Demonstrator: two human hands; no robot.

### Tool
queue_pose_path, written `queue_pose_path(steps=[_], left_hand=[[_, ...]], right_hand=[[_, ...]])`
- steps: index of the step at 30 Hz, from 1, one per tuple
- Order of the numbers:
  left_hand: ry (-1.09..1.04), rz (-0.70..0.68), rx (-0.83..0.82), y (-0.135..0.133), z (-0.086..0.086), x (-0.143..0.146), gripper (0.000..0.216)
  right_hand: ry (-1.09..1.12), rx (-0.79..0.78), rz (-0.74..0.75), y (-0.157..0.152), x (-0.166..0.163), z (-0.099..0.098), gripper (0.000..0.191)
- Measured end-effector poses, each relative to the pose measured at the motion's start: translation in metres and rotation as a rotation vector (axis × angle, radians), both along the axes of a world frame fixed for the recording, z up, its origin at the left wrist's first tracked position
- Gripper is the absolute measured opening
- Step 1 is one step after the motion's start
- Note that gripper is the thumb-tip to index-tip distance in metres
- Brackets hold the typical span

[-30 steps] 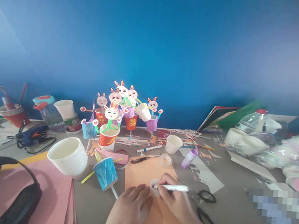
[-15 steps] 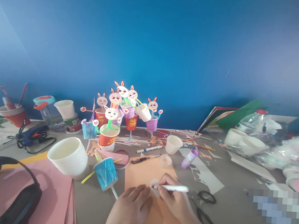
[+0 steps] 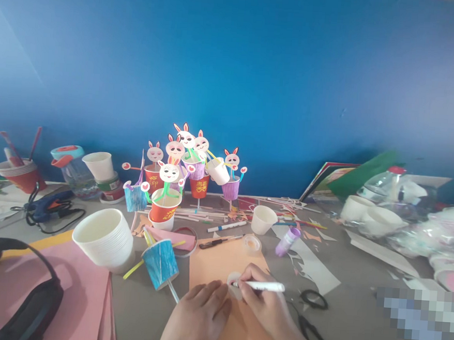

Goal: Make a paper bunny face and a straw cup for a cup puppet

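Observation:
My right hand (image 3: 262,299) grips a white marker pen (image 3: 267,286), its tip on a small round white paper piece (image 3: 235,279). That piece lies on an orange sheet of paper (image 3: 209,259), with a dark reddish mark under the tip. Palm down, my left hand (image 3: 201,313) rests flat on the sheet's left part, its fingertips beside the round piece. Left of it a blue-coloured paper cup (image 3: 161,264) with straws leans on the table. A black pen (image 3: 210,244) and a roll of clear tape (image 3: 252,243) lie at the sheet's far edge.
Paper-cup rabbit figures (image 3: 166,204) stand at the back. Stacked white cups (image 3: 103,239), pink paper (image 3: 82,294) and a black headset (image 3: 42,302) are on the left. Scissors (image 3: 314,299), a purple glue stick (image 3: 288,241) and bagged cups (image 3: 382,220) are on the right.
The marker has shifted very slightly in my right hand's grip, its back end a touch further left. My left hand has stayed in place.

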State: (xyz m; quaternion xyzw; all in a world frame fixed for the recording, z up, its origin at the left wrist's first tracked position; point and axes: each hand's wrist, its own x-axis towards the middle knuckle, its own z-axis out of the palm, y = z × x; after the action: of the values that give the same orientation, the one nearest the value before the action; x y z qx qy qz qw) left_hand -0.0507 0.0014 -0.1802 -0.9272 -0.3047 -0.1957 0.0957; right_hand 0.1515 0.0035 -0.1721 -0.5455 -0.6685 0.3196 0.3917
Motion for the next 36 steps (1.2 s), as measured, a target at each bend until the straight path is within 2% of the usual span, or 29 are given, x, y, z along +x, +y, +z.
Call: queue_pose_path(steps=[27, 31, 36], left_hand=[[0.039, 0.0, -0.042, 0.0006, 0.0035, 0.0008, 0.022], [0.012, -0.004, -0.006, 0.001, 0.0019, 0.0009, 0.022], [0.041, -0.005, -0.048, -0.0003, -0.0008, -0.0004, 0.021]], right_hand=[[-0.017, 0.021, -0.017, 0.0019, 0.0007, 0.0007, 0.023], [-0.027, 0.016, -0.024, 0.0015, 0.0002, 0.0005, 0.023], [-0.033, 0.028, -0.016, 0.0009, 0.0003, 0.0006, 0.023]])
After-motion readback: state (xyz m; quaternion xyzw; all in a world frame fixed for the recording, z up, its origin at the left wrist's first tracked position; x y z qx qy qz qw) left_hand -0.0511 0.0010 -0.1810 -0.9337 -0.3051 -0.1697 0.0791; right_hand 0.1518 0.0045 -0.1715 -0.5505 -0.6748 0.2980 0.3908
